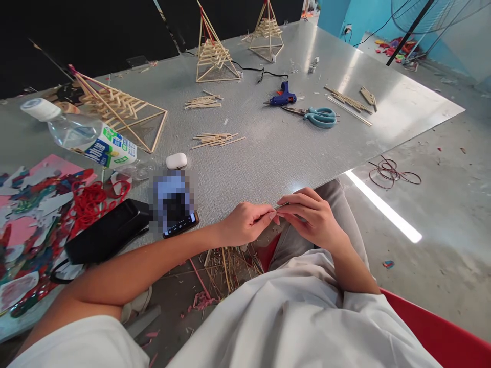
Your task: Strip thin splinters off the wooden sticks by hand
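Note:
At the table's near edge my left hand (pixel 247 223) is closed, thumb and forefinger pinching one end of a short thin stick (pixel 283 205). My right hand (pixel 312 217) meets it fingertip to fingertip, its fingers closed on the same stick. Most of that stick is hidden by the fingers. Beyond the hands lie two small piles of cut wooden sticks, a nearer pile (pixel 217 139) and a farther pile (pixel 203 102). A blue glue gun (pixel 284 95) rests on the table beside scissors (pixel 322 117) with light blue handles.
Three stick pyramids stand at the back: a left one (pixel 123 112), a middle one (pixel 215 56) and a right one (pixel 266 33). A plastic bottle (pixel 86 135), white case (pixel 176 161), phone (pixel 174 204) and black pouch (pixel 109 230) lie left. More sticks (pixel 349 99) lie right.

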`<state>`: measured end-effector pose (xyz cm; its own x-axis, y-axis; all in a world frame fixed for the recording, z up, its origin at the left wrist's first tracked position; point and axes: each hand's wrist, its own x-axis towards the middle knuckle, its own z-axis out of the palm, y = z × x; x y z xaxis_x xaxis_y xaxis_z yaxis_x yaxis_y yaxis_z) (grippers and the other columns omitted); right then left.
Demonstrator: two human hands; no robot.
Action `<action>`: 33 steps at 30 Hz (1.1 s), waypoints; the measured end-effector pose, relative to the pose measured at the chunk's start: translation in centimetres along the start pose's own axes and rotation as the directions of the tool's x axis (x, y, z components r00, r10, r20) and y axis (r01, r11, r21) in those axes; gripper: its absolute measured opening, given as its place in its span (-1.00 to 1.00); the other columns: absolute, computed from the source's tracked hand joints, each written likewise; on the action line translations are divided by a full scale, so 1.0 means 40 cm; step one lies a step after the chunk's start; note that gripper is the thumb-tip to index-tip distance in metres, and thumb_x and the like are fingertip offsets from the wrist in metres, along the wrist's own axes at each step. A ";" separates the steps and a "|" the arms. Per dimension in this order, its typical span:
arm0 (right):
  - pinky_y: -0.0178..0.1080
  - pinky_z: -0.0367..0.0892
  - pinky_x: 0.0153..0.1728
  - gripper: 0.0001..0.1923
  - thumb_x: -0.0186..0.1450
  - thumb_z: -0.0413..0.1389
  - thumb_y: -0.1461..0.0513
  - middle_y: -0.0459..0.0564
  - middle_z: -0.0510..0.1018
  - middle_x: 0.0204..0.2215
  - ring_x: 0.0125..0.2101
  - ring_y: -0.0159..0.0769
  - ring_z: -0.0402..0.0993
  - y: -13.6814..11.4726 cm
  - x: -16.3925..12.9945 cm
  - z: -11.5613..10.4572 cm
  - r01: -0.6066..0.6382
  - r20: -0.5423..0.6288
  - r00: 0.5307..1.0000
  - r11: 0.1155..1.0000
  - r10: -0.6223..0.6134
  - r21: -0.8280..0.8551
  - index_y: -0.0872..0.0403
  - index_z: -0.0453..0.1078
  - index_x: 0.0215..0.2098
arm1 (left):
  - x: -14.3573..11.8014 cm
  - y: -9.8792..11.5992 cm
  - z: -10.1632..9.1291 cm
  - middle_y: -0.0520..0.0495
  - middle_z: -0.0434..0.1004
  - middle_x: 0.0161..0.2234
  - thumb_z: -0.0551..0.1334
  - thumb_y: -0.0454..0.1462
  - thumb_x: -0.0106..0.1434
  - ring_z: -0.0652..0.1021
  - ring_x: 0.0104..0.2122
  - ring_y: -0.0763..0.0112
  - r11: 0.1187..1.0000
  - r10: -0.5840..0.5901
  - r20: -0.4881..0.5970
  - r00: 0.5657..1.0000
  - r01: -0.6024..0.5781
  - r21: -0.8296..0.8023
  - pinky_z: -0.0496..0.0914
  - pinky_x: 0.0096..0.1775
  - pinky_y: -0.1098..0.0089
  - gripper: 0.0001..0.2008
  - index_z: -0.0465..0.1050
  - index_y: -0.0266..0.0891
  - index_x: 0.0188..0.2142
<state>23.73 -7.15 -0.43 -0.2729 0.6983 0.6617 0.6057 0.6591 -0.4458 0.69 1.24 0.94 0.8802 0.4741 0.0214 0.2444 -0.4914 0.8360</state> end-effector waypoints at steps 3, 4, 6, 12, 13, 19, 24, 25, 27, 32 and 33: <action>-0.09 0.57 -0.10 -0.82 0.52 0.19 0.37 0.06 0.72 -0.02 -0.12 -0.17 0.55 -0.006 -0.001 -0.008 -0.004 0.048 0.999 1.000 0.005 -0.022 0.00 0.57 -0.02 | -0.003 -0.006 0.004 0.19 0.16 -0.62 0.06 -0.21 0.59 0.21 -0.63 0.56 0.995 0.051 -0.010 0.999 -0.050 0.091 0.10 -0.48 0.47 -0.62 0.63 -0.32 -0.14; -0.08 0.56 -0.09 -0.84 0.52 0.18 0.37 0.07 0.72 -0.02 -0.11 -0.16 0.55 -0.009 -0.001 -0.012 -0.007 0.070 0.998 1.000 0.008 -0.026 0.02 0.56 -0.03 | -0.004 -0.009 0.006 0.18 0.20 -0.61 0.06 -0.22 0.59 0.24 -0.62 0.55 0.990 0.072 -0.013 0.997 -0.070 0.125 0.12 -0.47 0.47 -0.63 0.64 -0.31 -0.14; -0.09 0.55 -0.09 -0.86 0.54 0.16 0.36 0.08 0.70 -0.04 -0.12 -0.17 0.54 -0.015 0.001 -0.019 -0.014 0.121 0.992 0.999 0.018 -0.029 0.04 0.54 -0.07 | -0.006 -0.015 0.012 0.14 0.30 -0.60 0.07 -0.23 0.59 0.30 -0.61 0.52 0.972 0.123 -0.013 0.992 -0.118 0.202 0.14 -0.45 0.45 -0.64 0.64 -0.29 -0.16; -0.12 0.51 -0.15 -0.83 0.59 0.09 0.32 0.07 0.68 -0.13 -0.18 -0.20 0.51 -0.033 0.009 -0.031 -0.018 0.255 0.966 0.998 0.034 -0.066 0.08 0.51 -0.14 | -0.010 -0.032 0.029 0.00 0.50 -0.56 0.04 -0.21 0.61 0.46 -0.55 0.40 0.882 0.229 0.020 0.973 -0.216 0.419 0.15 -0.43 0.37 -0.58 0.59 -0.27 -0.29; -0.13 0.50 -0.16 -0.82 0.60 0.07 0.32 0.06 0.69 -0.14 -0.19 -0.20 0.51 -0.036 0.010 -0.031 -0.015 0.264 0.964 0.996 0.037 -0.084 0.08 0.50 -0.14 | -0.010 -0.034 0.030 -0.02 0.51 -0.55 0.03 -0.21 0.61 0.47 -0.54 0.38 0.877 0.228 0.025 0.973 -0.216 0.429 0.14 -0.43 0.37 -0.57 0.60 -0.27 -0.27; -0.13 0.45 -0.19 -0.85 0.58 0.07 0.36 0.08 0.70 -0.12 -0.22 -0.20 0.48 -0.028 0.009 -0.015 0.065 0.166 0.985 0.982 -0.035 -0.175 0.08 0.47 -0.09 | -0.003 -0.024 0.011 0.13 0.26 -0.61 0.02 -0.16 0.62 0.32 -0.59 0.48 0.983 0.060 0.005 0.998 -0.060 0.172 0.16 -0.42 0.43 -0.57 0.64 -0.30 -0.14; -0.14 0.47 -0.17 -0.85 0.54 0.12 0.40 0.08 0.68 -0.12 -0.24 -0.22 0.48 0.004 0.004 0.005 0.087 0.050 0.996 0.983 -0.080 -0.160 0.05 0.40 -0.02 | 0.000 -0.007 -0.001 0.21 0.02 -0.62 0.02 -0.04 0.61 0.11 -0.60 0.51 0.981 -0.124 0.018 0.992 0.125 -0.149 0.02 -0.50 0.45 -0.51 0.62 -0.34 -0.06; -0.13 0.48 -0.15 -0.84 0.54 0.13 0.40 0.08 0.67 -0.12 -0.22 -0.21 0.49 0.009 0.003 0.004 0.080 0.051 0.996 0.985 -0.073 -0.150 0.04 0.39 0.00 | 0.000 -0.004 -0.001 0.21 0.02 -0.61 0.02 -0.03 0.60 0.11 -0.60 0.51 0.972 -0.135 0.016 0.991 0.136 -0.189 0.02 -0.51 0.46 -0.50 0.61 -0.35 -0.05; -0.09 0.49 -0.10 -0.81 0.53 0.13 0.40 0.09 0.66 -0.09 -0.16 -0.19 0.52 0.012 0.000 -0.007 0.062 0.051 0.997 0.989 -0.056 -0.133 0.02 0.37 0.02 | -0.001 0.000 -0.001 0.21 0.02 -0.61 0.03 -0.01 0.60 0.10 -0.60 0.51 0.959 -0.147 0.015 0.989 0.146 -0.243 0.02 -0.51 0.46 -0.50 0.59 -0.35 -0.05; -0.07 0.47 -0.09 -0.85 0.55 0.07 0.37 0.09 0.63 -0.09 -0.13 -0.17 0.53 -0.025 -0.002 -0.049 0.014 0.064 0.998 0.997 -0.010 -0.074 0.01 0.34 -0.01 | -0.002 0.004 -0.001 0.22 0.01 -0.62 0.04 -0.01 0.59 0.09 -0.61 0.51 0.947 -0.166 0.012 0.986 0.163 -0.278 0.00 -0.51 0.46 -0.53 0.56 -0.32 -0.10; -0.09 0.46 -0.12 -0.88 0.56 0.04 0.36 0.08 0.62 -0.14 -0.17 -0.18 0.52 -0.037 -0.004 -0.044 0.003 0.131 0.991 0.999 0.005 -0.054 0.02 0.34 -0.04 | -0.002 0.004 -0.002 0.22 0.00 -0.63 0.04 -0.02 0.59 0.09 -0.61 0.51 0.948 -0.165 0.003 0.986 0.160 -0.277 -0.01 -0.51 0.45 -0.54 0.55 -0.31 -0.12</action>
<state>24.19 -8.75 1.18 -0.3658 0.7320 0.5748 0.6447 0.6447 -0.4107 0.64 1.19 1.09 0.8290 0.5465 -0.1189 0.2595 -0.1875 0.9474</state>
